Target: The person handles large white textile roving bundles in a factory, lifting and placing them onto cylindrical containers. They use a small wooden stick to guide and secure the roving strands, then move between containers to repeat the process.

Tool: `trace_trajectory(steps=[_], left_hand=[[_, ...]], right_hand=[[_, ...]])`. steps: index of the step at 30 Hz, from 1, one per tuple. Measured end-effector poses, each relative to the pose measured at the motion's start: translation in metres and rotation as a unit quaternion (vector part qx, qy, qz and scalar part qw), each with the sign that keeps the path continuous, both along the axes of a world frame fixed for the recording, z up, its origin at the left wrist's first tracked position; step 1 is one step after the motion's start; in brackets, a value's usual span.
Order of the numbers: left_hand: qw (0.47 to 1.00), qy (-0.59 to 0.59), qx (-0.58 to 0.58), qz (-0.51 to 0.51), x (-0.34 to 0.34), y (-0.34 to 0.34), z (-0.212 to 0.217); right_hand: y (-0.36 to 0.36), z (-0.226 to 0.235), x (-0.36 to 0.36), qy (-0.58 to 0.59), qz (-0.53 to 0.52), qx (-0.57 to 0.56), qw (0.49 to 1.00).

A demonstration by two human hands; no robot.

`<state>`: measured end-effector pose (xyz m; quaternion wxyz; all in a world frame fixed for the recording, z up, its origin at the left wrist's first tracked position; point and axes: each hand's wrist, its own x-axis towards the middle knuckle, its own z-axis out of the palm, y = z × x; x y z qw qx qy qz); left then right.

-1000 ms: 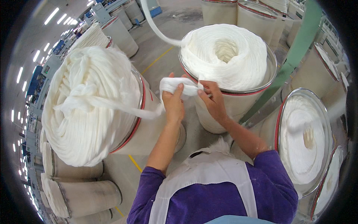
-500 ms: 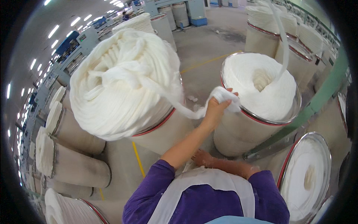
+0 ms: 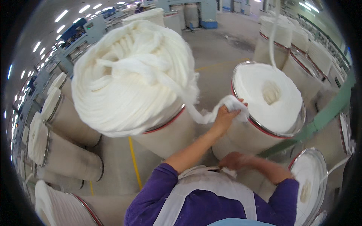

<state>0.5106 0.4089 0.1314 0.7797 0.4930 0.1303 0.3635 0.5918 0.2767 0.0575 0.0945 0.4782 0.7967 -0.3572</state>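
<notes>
My left hand is raised between two tall cans and grips a thick white fibre strand. That strand runs from the heaped coil on the big can at the left to my fist. The can on the right holds a neat coil, and a thin strand rises from it. My right hand is low against my white apron pocket, blurred; I cannot see whether it holds anything.
Several more cans of white fibre stand around: a row at the left, another at the right, more at the back right. A green bar slants across the right. A yellow line marks the concrete floor.
My right hand let go of the strand and dropped to my apron. The left hand kept its grip on the strand. My view swung left, so the heaped can now sits central.
</notes>
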Motion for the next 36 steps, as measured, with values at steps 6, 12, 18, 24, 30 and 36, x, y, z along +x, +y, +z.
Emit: trace_trajectory(steps=[6,12,18,24,30,36], left_hand=[[1.000,-0.011,-0.007,-0.010,0.004,0.008,-0.005],[0.997,-0.032,-0.055,-0.040,0.015,0.007,-0.004],[0.996,-0.005,-0.041,-0.080,0.016,0.002,0.012],[0.996,0.017,-0.021,-0.081,0.023,-0.010,0.014],[0.992,0.075,-0.012,-0.105,0.025,-0.015,0.017],[0.986,0.069,0.104,-0.112,0.025,-0.016,0.013]], right_hand=[[-0.018,0.127,0.081,0.283,-0.155,-0.173,0.930],[-0.043,0.190,0.098,0.570,-0.299,-0.039,0.765],[-0.017,0.214,0.092,0.380,-0.353,0.224,0.825],[0.012,0.206,0.080,0.328,-0.291,0.259,0.861],[0.058,0.182,0.079,0.278,-0.288,0.287,0.870],[0.071,0.182,0.082,0.222,-0.335,0.277,0.873]])
